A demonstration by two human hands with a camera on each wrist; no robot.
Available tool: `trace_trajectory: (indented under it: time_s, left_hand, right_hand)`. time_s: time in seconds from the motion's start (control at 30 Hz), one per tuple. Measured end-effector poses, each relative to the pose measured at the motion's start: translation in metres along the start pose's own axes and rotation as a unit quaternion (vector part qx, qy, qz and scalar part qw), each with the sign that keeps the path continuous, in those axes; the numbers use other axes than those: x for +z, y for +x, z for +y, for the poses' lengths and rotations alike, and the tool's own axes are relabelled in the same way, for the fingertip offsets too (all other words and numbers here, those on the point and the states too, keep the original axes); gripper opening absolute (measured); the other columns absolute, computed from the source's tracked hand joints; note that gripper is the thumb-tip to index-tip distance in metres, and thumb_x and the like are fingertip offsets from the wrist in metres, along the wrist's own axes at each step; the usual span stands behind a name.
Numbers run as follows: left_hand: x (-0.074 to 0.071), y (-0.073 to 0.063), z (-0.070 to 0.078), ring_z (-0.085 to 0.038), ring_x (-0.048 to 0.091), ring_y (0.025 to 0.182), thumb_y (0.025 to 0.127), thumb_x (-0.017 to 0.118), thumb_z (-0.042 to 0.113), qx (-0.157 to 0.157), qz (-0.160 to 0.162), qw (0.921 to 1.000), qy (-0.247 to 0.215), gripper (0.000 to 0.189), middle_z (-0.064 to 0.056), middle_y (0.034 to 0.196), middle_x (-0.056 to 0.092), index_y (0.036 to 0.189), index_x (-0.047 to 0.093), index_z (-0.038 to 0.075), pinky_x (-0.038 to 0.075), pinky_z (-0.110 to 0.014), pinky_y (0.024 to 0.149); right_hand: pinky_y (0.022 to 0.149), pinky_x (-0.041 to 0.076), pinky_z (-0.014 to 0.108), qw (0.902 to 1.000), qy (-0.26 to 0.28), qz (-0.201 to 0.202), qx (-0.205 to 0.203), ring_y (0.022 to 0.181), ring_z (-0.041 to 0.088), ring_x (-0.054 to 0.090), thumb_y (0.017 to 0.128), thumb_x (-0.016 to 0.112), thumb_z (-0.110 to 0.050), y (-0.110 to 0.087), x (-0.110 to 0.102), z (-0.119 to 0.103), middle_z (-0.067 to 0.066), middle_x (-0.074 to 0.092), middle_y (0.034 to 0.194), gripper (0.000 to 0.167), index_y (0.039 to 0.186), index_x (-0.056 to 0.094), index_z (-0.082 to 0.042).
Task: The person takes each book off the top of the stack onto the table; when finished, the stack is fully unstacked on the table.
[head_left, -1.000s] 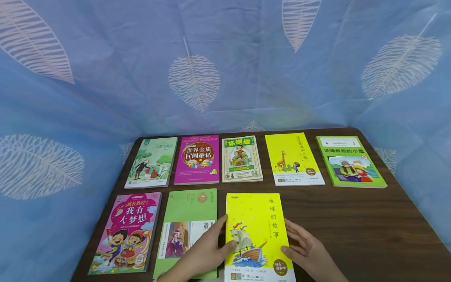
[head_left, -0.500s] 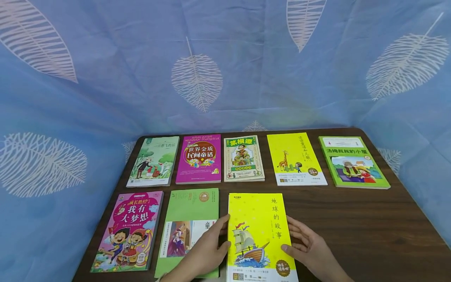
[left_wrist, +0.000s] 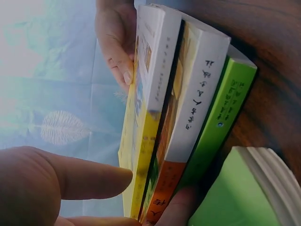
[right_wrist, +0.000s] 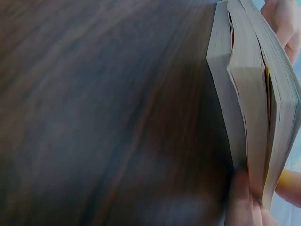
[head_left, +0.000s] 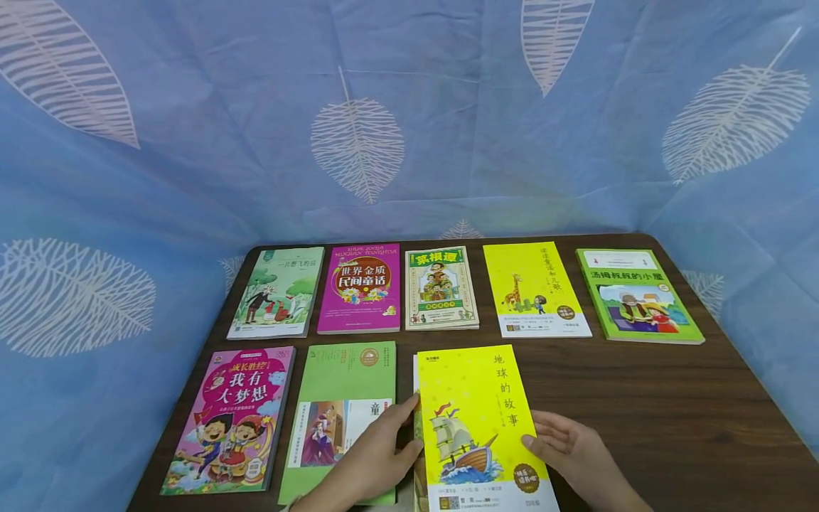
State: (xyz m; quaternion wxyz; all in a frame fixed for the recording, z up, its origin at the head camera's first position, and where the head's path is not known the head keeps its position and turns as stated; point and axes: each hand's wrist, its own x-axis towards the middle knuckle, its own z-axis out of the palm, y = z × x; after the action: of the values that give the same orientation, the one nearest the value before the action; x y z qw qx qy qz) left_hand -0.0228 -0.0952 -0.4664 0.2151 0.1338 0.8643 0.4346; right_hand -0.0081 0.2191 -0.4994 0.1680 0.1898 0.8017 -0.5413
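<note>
A yellow book with a sailing ship on its cover (head_left: 476, 419) tops a stack at the table's near middle. Under it, in the left wrist view, lie a book with a white and orange spine (left_wrist: 197, 94) and a green-spined book (left_wrist: 228, 101). My right hand (head_left: 579, 451) grips the yellow book's right edge, thumb on the cover and fingers at the side. Along the left side, my left hand (head_left: 384, 451) has its fingers against the spines, thumb stretched out beside the yellow book. The right wrist view shows the stack's page edges (right_wrist: 249, 84).
Left of the stack lie a green book (head_left: 348, 373) and a pink book (head_left: 224, 419). Several books form a back row, among them a purple one (head_left: 358, 288) and a giraffe-covered yellow one (head_left: 527, 284). The dark wooden table (head_left: 672, 405) meets a blue leaf-patterned cloth (head_left: 435, 142).
The yellow ship book has shifted right and tilted on the stack, baring the left edge of the book beneath. My right hand has moved right with it; my left hand stays at the spines.
</note>
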Motion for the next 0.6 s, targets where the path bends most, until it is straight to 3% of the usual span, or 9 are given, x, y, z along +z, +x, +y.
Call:
trace_trajectory:
  time_s: [0.2,0.4,0.6]
  left_hand:
    - [0.001,0.0,0.001,-0.04,0.048,0.147,0.102,0.068,0.02,0.004,0.0,1.0,0.005,0.071,-0.022,0.158,0.049,0.162,0.036,0.002,0.044,-0.063,0.115]
    - [0.003,0.001,0.003,-0.042,0.049,0.146,0.094,0.078,0.017,-0.007,0.006,0.9994,0.032,0.081,-0.021,0.161,0.047,0.162,0.037,0.004,0.047,-0.063,0.112]
    - [0.004,-0.001,0.002,-0.041,0.05,0.146,0.092,0.08,0.016,-0.005,0.013,0.9987,0.049,0.084,-0.019,0.161,0.046,0.163,0.036,0.005,0.046,-0.061,0.113]
  right_hand:
    - [0.073,0.067,0.046,0.9991,0.027,-0.009,0.033,0.09,0.026,0.078,0.098,0.076,-0.021,0.0,-0.01,0.002,0.015,0.08,0.112,0.051,0.141,0.058,0.001]
    - [0.079,0.066,0.048,0.9964,0.049,-0.032,0.061,0.094,0.028,0.077,0.101,0.071,-0.037,0.003,-0.029,0.011,0.018,0.078,0.118,0.069,0.155,0.044,-0.002]
    - [0.083,0.065,0.048,0.9947,0.055,-0.034,0.079,0.099,0.027,0.076,0.101,0.067,-0.051,0.003,-0.057,0.022,0.015,0.076,0.126,0.084,0.164,0.031,-0.007]
